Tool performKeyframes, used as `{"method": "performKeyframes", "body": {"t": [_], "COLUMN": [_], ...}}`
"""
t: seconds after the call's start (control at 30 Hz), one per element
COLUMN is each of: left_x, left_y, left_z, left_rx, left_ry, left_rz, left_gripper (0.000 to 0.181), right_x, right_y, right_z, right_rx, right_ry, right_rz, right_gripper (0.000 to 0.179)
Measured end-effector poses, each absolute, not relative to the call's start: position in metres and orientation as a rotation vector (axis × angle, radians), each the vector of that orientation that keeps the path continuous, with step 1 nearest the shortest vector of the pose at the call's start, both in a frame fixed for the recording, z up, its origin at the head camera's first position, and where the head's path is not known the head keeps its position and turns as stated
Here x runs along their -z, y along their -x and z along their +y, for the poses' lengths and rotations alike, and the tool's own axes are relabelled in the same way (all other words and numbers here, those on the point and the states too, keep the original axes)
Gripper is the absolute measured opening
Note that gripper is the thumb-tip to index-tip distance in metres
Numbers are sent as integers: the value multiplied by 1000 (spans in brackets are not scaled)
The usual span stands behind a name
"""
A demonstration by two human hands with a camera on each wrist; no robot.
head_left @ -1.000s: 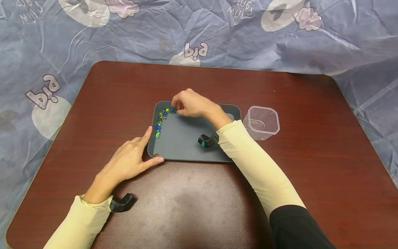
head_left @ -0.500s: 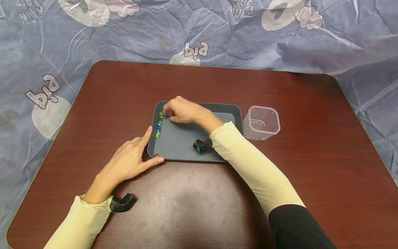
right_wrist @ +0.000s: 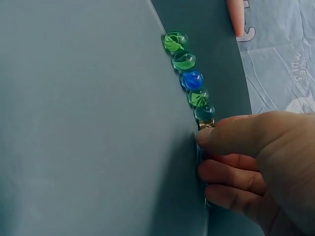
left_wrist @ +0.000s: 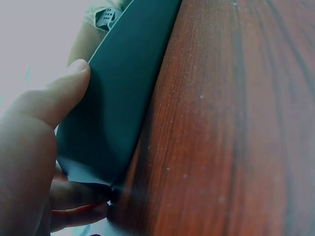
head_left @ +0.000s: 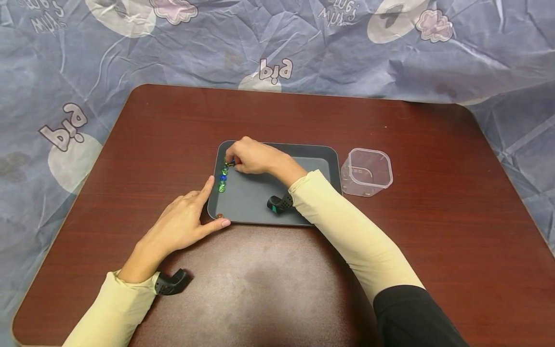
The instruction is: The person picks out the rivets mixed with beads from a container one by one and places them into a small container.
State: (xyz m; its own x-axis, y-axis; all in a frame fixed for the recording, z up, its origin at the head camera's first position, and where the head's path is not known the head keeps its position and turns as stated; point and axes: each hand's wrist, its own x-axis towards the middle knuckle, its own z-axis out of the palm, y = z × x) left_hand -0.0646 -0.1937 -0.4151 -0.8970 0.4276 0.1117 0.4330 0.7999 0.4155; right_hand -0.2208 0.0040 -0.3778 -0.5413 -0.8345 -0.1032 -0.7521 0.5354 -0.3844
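A row of green and blue glass marbles (right_wrist: 192, 80) lies along the left side of a grey tray (head_left: 243, 202). My right hand (head_left: 253, 156) reaches into the tray's back left corner. In the right wrist view its thumb and index finger pinch a small gold-coloured metal piece (right_wrist: 206, 124) at the end of the row; the fingers hide most of it. My left hand (head_left: 184, 219) rests against the tray's front left corner, index finger straight along the left side and thumb on the front rim. A brown marble (head_left: 219, 216) sits in that corner beside the thumb.
A clear square plastic container (head_left: 367, 172) stands just right of the tray. Both are on a reddish-brown wooden table (head_left: 433, 193). A printed blue-grey cloth (head_left: 303, 43) hangs behind the table.
My right hand has moved left and slightly toward me, from the blue marble at the back edge to the gold-coloured piece. The left hand has stayed at the tray's corner.
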Motion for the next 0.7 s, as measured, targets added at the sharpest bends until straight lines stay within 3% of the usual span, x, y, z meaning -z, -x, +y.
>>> {"method": "performKeyframes", "body": {"t": [0.7], "left_x": [414], "left_y": [64], "left_z": [-193], "left_rx": [688], "left_ry": [712], "left_rz": [-2986], "left_gripper": [102], "right_x": [381], "right_y": [218], "right_z": [-5], "right_rx": [339], "right_ry": [1276], "right_rz": [2595], "right_gripper": [10]}}
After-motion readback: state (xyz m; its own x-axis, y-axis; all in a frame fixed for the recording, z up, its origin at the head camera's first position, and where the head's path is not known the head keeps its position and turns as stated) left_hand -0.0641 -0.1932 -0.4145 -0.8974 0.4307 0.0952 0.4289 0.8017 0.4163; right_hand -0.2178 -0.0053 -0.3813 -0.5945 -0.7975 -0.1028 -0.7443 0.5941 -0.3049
